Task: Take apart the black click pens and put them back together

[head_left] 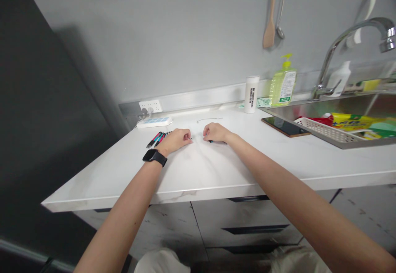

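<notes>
My left hand (178, 140), with a black watch (154, 156) on its wrist, is over the white countertop (198, 169). Its thumb and fingertips are pinched together at a tiny dark bit too small to name. Beside and partly behind that hand lie several slim pens (154, 140) in black, pink and teal. A short gap to the right, my right hand (215, 132) is curled closed just over the surface. From under its fingers shows part of a black and teal pen (210, 141), mostly hidden by the palm. Behind both hands lies a thin, wire-like strand (209, 119).
A power strip (154, 122) sits at the back left below a wall socket (150, 106). Toward the right are a white canister (251, 94), a yellow-green soap bottle (283, 83), a dark phone (284, 127) and the sink (340, 144) with its faucet (332, 50).
</notes>
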`<state>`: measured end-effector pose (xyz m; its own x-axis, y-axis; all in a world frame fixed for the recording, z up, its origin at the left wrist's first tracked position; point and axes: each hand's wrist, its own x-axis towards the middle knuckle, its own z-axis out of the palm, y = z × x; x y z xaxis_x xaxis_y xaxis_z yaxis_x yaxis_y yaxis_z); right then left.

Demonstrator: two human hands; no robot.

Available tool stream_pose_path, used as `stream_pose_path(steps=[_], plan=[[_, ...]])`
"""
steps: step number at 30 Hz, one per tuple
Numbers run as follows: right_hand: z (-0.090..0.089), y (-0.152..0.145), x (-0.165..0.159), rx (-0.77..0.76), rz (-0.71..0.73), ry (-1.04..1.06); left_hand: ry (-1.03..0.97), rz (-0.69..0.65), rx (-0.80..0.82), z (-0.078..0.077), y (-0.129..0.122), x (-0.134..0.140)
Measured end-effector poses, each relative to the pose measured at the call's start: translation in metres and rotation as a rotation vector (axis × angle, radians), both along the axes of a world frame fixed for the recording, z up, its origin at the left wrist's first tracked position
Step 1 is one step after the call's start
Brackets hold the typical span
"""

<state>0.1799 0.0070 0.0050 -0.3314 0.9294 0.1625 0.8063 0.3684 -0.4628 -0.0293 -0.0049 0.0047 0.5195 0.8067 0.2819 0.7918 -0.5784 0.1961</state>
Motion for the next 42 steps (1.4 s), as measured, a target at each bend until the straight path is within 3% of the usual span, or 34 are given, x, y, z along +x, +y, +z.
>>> stream_pose_path(steps=[35, 42], plan=[[0.0026, -0.0057, -0.0015, -0.017, 0.092, -0.052, -0.005, -0.081, -0.036, 0.0006, -0.0056, 0.0046], [0.0016, -0.0006, -0.0014, 0.102, 0.046, -0.055, 0.009, -0.105, -0.010, 0.0010, -0.0099, 0.0065]])
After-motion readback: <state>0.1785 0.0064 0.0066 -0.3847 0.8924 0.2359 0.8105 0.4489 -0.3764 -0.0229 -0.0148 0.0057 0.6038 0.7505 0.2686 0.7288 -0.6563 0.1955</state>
